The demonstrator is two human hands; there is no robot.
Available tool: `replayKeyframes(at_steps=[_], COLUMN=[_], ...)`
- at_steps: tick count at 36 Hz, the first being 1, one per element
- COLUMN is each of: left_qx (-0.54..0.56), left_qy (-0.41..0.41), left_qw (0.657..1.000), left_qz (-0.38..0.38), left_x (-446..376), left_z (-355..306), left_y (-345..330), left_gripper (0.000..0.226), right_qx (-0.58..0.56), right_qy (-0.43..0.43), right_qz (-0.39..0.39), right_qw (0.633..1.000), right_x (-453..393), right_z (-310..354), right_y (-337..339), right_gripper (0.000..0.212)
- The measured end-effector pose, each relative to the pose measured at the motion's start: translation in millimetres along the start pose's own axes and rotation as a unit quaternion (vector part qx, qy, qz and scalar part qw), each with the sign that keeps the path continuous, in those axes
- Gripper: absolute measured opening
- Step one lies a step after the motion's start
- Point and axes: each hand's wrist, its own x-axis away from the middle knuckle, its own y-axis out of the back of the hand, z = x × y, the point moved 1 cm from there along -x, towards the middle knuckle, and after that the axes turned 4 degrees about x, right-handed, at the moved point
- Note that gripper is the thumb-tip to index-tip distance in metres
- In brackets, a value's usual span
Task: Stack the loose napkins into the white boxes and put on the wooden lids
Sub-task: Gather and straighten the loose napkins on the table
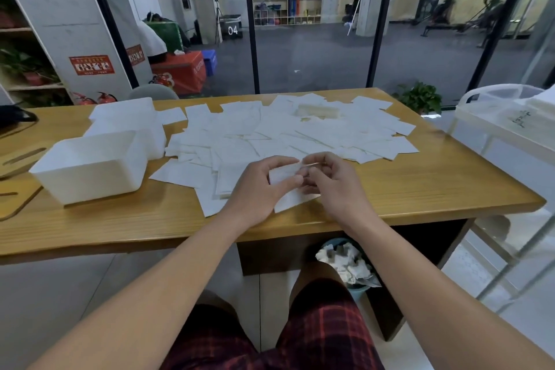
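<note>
Loose white napkins (282, 126) lie spread over the middle of the wooden table (435, 183). Near the front edge, my left hand (258, 189) and my right hand (333, 183) both pinch one small napkin (282, 174) between them, just above a small stack of napkins (228, 180). An open white box (90, 165) sits at the left, with more white boxes (126, 120) behind it. Wooden lids (18, 159) with slots lie at the far left edge.
A bin of crumpled paper (345, 264) stands under the table by my knees. A white plastic cart (504, 117) is to the right. Glass walls rise behind the table, with a potted plant (420, 96) at the back right.
</note>
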Motion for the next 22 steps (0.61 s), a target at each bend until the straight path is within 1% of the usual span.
replayKeyframes(at_steps=[2, 3, 4, 6, 7, 8, 9, 11, 13, 14, 15, 18, 22], left_qx=[-0.006, -0.006, -0.006, -0.003, -0.001, 0.002, 0.005, 0.01, 0.012, 0.009, 0.003, -0.04, -0.098], left_qy=[-0.006, -0.01, -0.014, -0.019, -0.022, -0.026, -0.029, -0.028, -0.012, -0.001, 0.012, 0.043, 0.06], left_qw=[0.999, 0.999, 0.999, 0.998, 0.998, 0.998, 0.998, 0.997, 0.996, 0.995, 0.995, 0.991, 0.984], left_qz=[-0.032, -0.044, -0.051, -0.053, -0.054, -0.056, -0.061, -0.074, -0.089, -0.096, -0.103, -0.122, -0.14], left_x=[-2.0, -2.7, -2.9, -3.1, -3.5, -4.2, -5.1, -8.3, -11.4, -13.0, -14.5, -17.5, -22.5], left_z=[3.9, 5.9, 7.6, 10.6, 12.3, 14.3, 16.2, 22.1, 29.1, 33.1, 37.1, 49.8, 62.2], left_y=[6.4, 10.5, 14.7, 23.6, 28.5, 33.6, 39.2, 50.7, 62.7, 68.3, 73.6, 86.1, 96.0], left_gripper=[0.023, 0.019, 0.018, 0.016, 0.016, 0.017, 0.017, 0.017, 0.015, 0.013, 0.011, 0.007, 0.013], right_qx=[0.048, 0.107, 0.186, 0.346, 0.397, 0.422, 0.426, 0.387, 0.35, 0.331, 0.317, 0.271, 0.275], right_qy=[0.037, 0.065, 0.097, 0.172, 0.196, 0.198, 0.179, 0.122, 0.112, 0.114, 0.112, 0.077, 0.074], right_qz=[0.002, -0.002, -0.007, -0.002, 0.01, 0.027, 0.041, 0.056, 0.032, 0.022, 0.017, 0.021, 0.015], right_qw=[0.998, 0.992, 0.978, 0.922, 0.896, 0.884, 0.886, 0.912, 0.93, 0.936, 0.942, 0.959, 0.958], right_x=[-2.1, -4.3, -6.6, -12.4, -15.9, -19.5, -22.5, -28.6, -34.4, -38.3, -42.0, -50.8, -64.3], right_z=[-1.1, -3.5, -5.9, -8.5, -8.7, -8.5, -7.1, -3.9, -1.5, -0.8, -0.7, 0.7, -5.1], right_y=[-1.4, -1.0, -0.9, -2.3, -3.8, -6.0, -8.6, -12.6, -16.8, -18.7, -21.6, -31.2, -42.4], right_gripper=[0.023, 0.026, 0.031, 0.049, 0.055, 0.058, 0.056, 0.044, 0.016, 0.006, 0.01, 0.008, 0.019])
